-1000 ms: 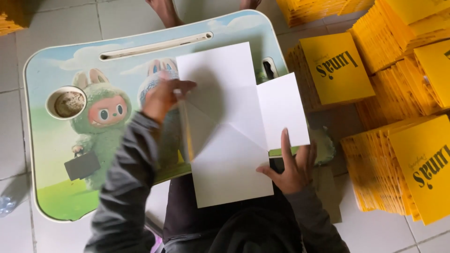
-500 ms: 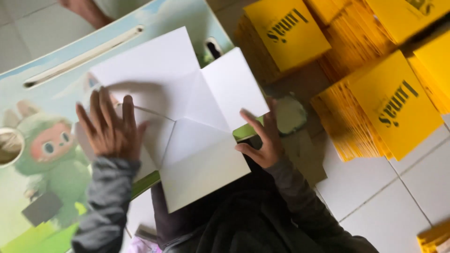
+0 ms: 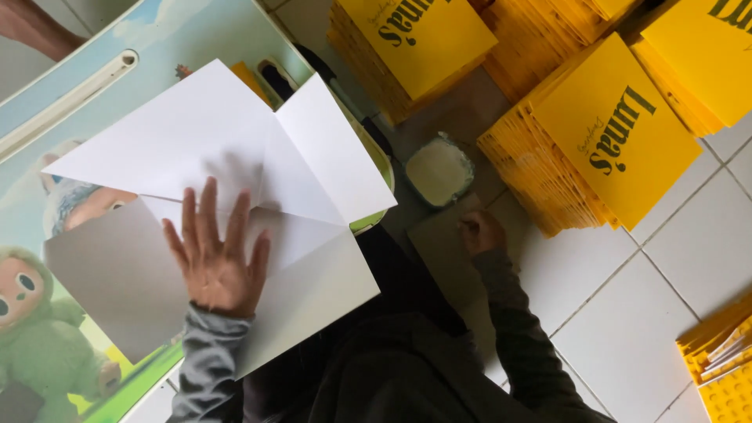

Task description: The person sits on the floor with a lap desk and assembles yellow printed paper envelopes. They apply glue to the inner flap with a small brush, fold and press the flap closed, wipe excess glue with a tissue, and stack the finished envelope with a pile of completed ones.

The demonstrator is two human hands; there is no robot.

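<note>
White folded paper sheet flat on cartoon-printed table, pinned under left hand, fingers spread and released. Right hand off the sheet, fingers curled loosely, empty, beside small white tub and yellow booklet stacks.

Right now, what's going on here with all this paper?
A person sits on the tiled floor at a small cartoon-printed table. Their left hand presses flat on a large white sheet with folded flaps. Their right hand reaches down toward a small tub of white paste on the floor. Stacks of yellow folded covers lie around.
</note>
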